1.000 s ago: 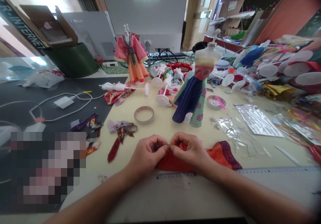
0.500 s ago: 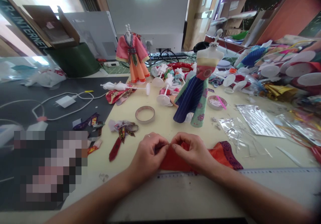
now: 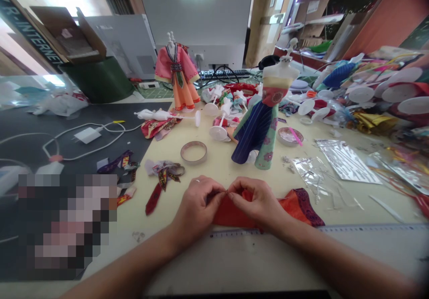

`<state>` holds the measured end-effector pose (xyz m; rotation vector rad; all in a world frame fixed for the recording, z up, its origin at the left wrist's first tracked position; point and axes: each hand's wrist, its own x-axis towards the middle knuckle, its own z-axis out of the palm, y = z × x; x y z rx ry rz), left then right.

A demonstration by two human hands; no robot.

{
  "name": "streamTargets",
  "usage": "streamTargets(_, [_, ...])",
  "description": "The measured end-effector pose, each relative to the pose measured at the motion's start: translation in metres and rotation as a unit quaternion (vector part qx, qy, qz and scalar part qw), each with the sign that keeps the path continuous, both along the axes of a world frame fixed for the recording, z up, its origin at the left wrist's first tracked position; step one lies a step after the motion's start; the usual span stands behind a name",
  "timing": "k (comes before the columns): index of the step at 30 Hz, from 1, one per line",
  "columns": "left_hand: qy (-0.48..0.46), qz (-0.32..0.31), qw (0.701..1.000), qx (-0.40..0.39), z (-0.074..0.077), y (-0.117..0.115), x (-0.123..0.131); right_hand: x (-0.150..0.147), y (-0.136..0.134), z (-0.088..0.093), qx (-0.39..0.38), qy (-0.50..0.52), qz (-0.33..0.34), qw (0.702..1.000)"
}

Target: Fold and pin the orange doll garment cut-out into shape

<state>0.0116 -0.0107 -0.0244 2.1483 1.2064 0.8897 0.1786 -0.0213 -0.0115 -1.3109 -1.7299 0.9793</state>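
A piece of red-orange cloth point(image 3: 233, 212) with a dark purple patterned border lies under and between my hands. My left hand point(image 3: 203, 200) is closed, thumb and forefinger pinching the cloth's upper edge. Right against it, my right hand point(image 3: 253, 196) pinches the same edge, so the fingertips of both hands nearly meet. What lies exactly between the fingertips is too small to make out. Just beyond my hands stands a white mannequin point(image 3: 279, 72) in a blue striped and green flowered skirt point(image 3: 256, 129). A roll of tape point(image 3: 194, 153) lies to the left of it.
Fabric scraps point(image 3: 164, 174) lie left of my hands, and a ruler point(image 3: 368, 228) runs along the front. Clear plastic bags point(image 3: 315, 178) are on the right. A doll form in a pink robe point(image 3: 177, 73) stands before the monitor point(image 3: 197, 22). White cables point(image 3: 100, 149) cross the dark mat.
Both hands keep almost the same pinch on the red-orange cloth, with only a very slight shift of the fingers. Everything else stays in place.
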Motion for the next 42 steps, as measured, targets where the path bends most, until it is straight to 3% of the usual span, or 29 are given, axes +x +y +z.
streamTargets(9, [0.056,-0.025,0.983,0.175,-0.003,-0.001,0.001,-0.001,0.001,-0.004,-0.015,-0.005,-0.01,1.0])
streamTargets(16, [0.092,-0.037,0.973,0.21,-0.006,-0.004,0.001,-0.002,0.001,-0.005,-0.022,-0.007,-0.007,1.0])
streamTargets(19, [0.055,-0.037,0.984,0.164,-0.005,-0.004,0.001,-0.002,0.002,-0.006,-0.044,0.029,0.006,0.999])
streamTargets(23, [-0.008,-0.01,1.0,-0.01,0.002,-0.002,0.003,0.0,0.005,-0.009,-0.108,0.115,0.016,0.987])
streamTargets(27, [-0.07,0.009,0.984,-0.164,0.009,0.0,0.005,0.0,0.005,-0.008,-0.153,0.177,0.019,0.972])
streamTargets(30, [-0.099,0.01,0.974,-0.205,0.011,0.0,0.005,0.0,0.005,-0.006,-0.148,0.166,0.013,0.975])
streamTargets(42, [0.003,0.003,1.0,0.027,0.0,-0.002,0.001,0.0,0.001,-0.001,-0.062,0.032,0.001,0.998])
